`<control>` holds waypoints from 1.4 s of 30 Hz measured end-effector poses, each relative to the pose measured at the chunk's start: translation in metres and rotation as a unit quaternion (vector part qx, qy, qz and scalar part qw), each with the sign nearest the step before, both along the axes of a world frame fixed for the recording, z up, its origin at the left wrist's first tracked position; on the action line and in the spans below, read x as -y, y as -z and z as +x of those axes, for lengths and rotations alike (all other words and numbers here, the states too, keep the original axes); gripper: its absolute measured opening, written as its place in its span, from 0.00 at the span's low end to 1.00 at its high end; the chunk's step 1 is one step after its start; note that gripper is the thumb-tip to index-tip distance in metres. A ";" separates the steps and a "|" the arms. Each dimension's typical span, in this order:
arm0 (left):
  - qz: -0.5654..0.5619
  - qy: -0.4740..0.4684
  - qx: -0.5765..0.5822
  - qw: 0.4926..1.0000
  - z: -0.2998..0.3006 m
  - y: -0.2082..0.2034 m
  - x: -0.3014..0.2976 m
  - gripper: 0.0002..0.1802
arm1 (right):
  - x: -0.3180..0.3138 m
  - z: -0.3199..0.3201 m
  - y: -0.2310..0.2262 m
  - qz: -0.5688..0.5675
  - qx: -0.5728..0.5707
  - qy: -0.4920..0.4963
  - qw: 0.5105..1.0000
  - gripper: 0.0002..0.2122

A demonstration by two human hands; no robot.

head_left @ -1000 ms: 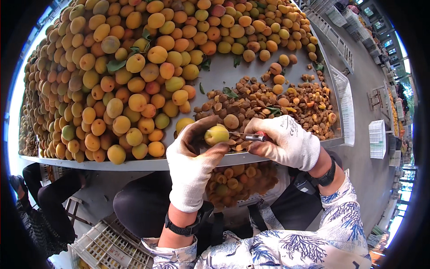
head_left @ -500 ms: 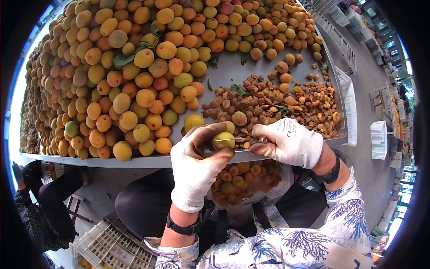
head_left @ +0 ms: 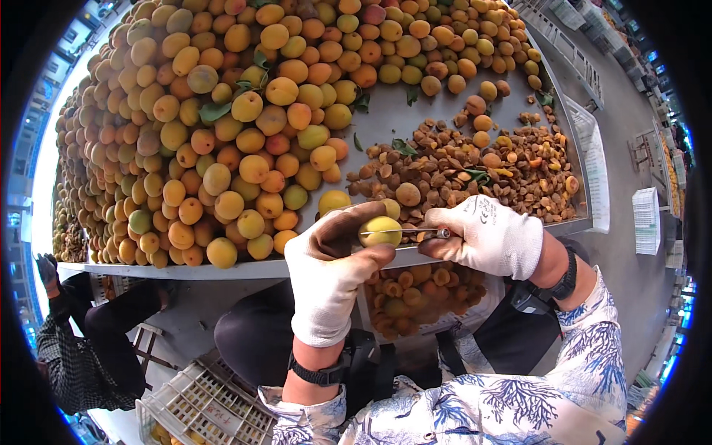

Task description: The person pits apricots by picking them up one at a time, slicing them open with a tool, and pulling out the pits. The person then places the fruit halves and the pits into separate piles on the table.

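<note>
My left hand (head_left: 324, 271), in a white glove stained dark at the fingers, grips a yellow-green apricot (head_left: 383, 239) between thumb and fingers. In my gloved right hand (head_left: 495, 239) is a small knife (head_left: 424, 229), its thin blade pointing left and lying against the apricot's upper side. How deep the blade sits cannot be made out. Both hands are over the table's near edge. Just beyond my left fingers rests another yellow apricot (head_left: 334, 201).
Whole apricots (head_left: 254, 169) are heaped over the metal table (head_left: 386, 119), left and far side. Brown pits (head_left: 445, 159) lie at its right. Apricot halves (head_left: 415, 300) fill a container below the edge. A plastic crate (head_left: 204, 408) stands lower left, near another person (head_left: 96, 334).
The whole view has shifted, so the table and hands appear slightly farther right. Both hands keep their hold, with the blade still against the apricot.
</note>
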State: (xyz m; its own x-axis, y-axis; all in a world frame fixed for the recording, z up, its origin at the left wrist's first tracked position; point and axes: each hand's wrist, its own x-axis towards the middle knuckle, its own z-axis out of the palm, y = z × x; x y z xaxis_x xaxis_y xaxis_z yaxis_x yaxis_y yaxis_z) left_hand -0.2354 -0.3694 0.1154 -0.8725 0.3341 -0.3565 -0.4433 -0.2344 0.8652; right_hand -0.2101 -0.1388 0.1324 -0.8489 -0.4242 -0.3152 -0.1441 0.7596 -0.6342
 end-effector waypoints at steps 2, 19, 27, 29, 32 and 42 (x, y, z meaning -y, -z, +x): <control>0.061 -0.024 0.017 0.998 0.000 0.008 0.003 0.24 | 0.006 -0.002 0.003 -0.049 0.007 0.001 0.999 0.17; 0.106 -0.059 -0.095 0.988 0.004 -0.002 -0.016 0.20 | 0.013 0.016 0.018 -0.007 -0.259 0.040 0.965 0.20; 0.137 -0.067 -0.079 0.985 -0.010 -0.008 -0.039 0.18 | 0.011 0.005 0.014 -0.137 -0.083 0.192 0.968 0.25; 0.119 -0.054 -0.081 0.988 -0.015 -0.004 -0.042 0.16 | 0.019 0.004 0.014 -0.109 -0.153 0.205 0.961 0.23; 0.132 -0.079 -0.094 0.984 -0.017 -0.003 -0.065 0.14 | 0.026 -0.003 0.027 -0.261 -0.139 0.262 0.919 0.19; 0.019 -0.105 -0.065 0.992 -0.021 0.001 -0.053 0.20 | 0.045 -0.010 0.043 -0.232 -0.166 0.249 0.925 0.24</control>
